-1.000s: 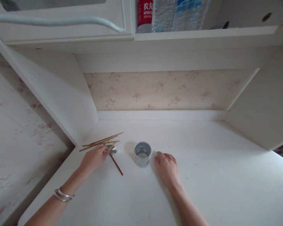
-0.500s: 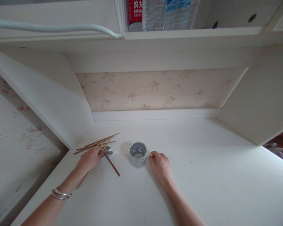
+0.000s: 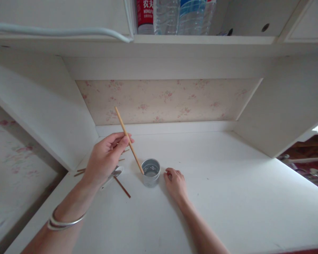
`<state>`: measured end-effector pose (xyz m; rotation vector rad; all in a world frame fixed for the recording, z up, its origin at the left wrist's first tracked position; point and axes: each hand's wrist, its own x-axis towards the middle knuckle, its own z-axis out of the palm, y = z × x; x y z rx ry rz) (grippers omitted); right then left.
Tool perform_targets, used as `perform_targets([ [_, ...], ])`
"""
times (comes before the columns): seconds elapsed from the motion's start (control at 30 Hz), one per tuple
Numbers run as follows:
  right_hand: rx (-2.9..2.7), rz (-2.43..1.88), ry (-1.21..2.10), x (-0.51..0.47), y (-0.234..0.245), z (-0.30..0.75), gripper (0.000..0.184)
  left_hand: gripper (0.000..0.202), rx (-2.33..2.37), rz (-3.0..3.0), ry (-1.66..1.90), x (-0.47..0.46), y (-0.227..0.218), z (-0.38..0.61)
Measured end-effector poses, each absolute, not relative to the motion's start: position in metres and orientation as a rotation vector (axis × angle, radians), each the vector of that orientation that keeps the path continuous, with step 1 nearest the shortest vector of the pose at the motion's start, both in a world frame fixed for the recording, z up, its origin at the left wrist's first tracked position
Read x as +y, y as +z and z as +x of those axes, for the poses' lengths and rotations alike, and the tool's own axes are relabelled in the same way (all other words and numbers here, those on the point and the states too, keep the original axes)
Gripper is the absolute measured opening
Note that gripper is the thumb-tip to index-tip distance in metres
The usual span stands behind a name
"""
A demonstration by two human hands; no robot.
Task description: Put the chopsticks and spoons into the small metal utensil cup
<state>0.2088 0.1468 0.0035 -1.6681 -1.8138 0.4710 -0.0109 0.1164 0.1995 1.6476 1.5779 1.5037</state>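
My left hand (image 3: pixel 103 155) pinches a light wooden chopstick (image 3: pixel 135 154) between thumb and fingers. It slants down to the right, its lower end at the left rim of a round metal holder (image 3: pixel 151 181) with small holes; whether they touch, I cannot tell. My right hand (image 3: pixel 176 185) lies on the table just right of the holder, fingers curled, nothing seen in them. Metal spoons (image 3: pixel 118 171) lie partly behind my left wrist. A darker chopstick (image 3: pixel 122 187) is beside them, and more chopsticks (image 3: pixel 80 171) are mostly hidden by my left hand.
The white tabletop (image 3: pixel 214 204) has white panels on its left and right sides. A shelf (image 3: pixel 201 39) overhangs the back and carries plastic bottles (image 3: pixel 166 17). A white cable (image 3: pixel 69 31) runs along the upper left.
My left hand has risen from the pile and moved toward the holder, lifting a light chopstick with it. My right hand stays beside the holder. The view has shifted slightly.
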Motion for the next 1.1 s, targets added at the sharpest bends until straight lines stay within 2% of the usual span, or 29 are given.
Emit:
perform_targets([
  [0.27, -1.8, -1.674, 0.52, 0.149, 0.005, 0.211, 0.026, 0.038, 1.504, 1.577, 1.424, 0.169, 0.151, 0.016],
  [0.57, -1.786, -1.657, 0.54, 0.151, 0.003, 0.212, 0.024, 0.037, 1.514, 1.537, 1.194, 0.176, 0.099, 0.028],
  [1.1, -1.805, -1.596, 0.577, 0.151, -0.003, 0.216, 0.022, 0.041, 1.477, 1.553, 1.222, 0.179, 0.08, 0.025],
])
